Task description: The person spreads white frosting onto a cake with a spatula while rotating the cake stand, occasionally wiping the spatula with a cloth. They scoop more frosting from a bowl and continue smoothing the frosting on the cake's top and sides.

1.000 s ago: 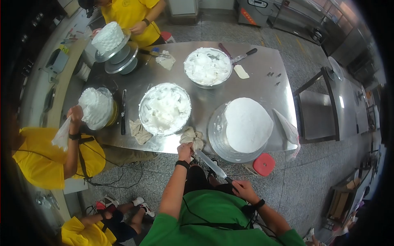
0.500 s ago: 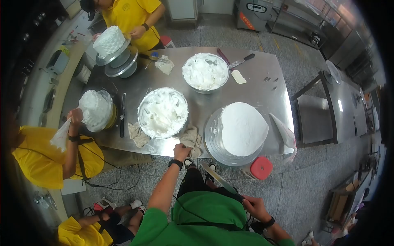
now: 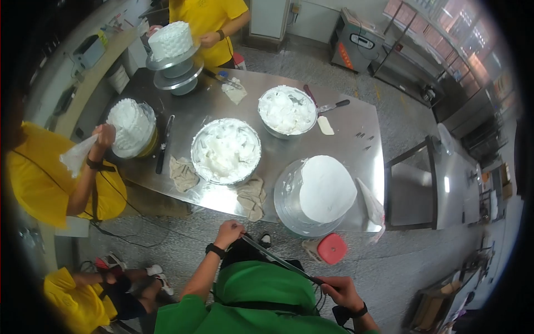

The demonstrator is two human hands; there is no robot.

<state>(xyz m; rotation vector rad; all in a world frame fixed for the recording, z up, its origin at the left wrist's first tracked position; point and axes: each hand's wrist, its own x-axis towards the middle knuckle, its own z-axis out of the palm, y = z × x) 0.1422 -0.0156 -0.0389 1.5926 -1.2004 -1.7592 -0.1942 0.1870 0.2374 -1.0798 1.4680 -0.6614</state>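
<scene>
My right hand [image 3: 342, 292] grips the dark handle of a long icing spatula [image 3: 272, 255] in front of my waist. Its narrow metal blade slants up to the left, seen nearly edge-on. At the tip end, the closed fingers of my left hand [image 3: 230, 234] pinch the blade. Beyond the table edge, a smooth white heart-shaped cake [image 3: 327, 189] sits on a turntable [image 3: 286, 209]. A crumpled beige cloth [image 3: 252, 197] hangs over the edge, just above my left hand and apart from it.
Two bowls of white cream, a large one [image 3: 225, 151] and another [image 3: 286, 111], stand on the steel table [image 3: 350, 139]. A piping bag [image 3: 371, 206] lies at right. Co-workers in yellow handle cakes at left and behind. A red-lidded container [image 3: 332, 249] stands below the edge.
My left hand has left the cloth at the table edge and come down to the spatula's tip. The blade has turned flatter, nearly edge-on. The view has shifted.
</scene>
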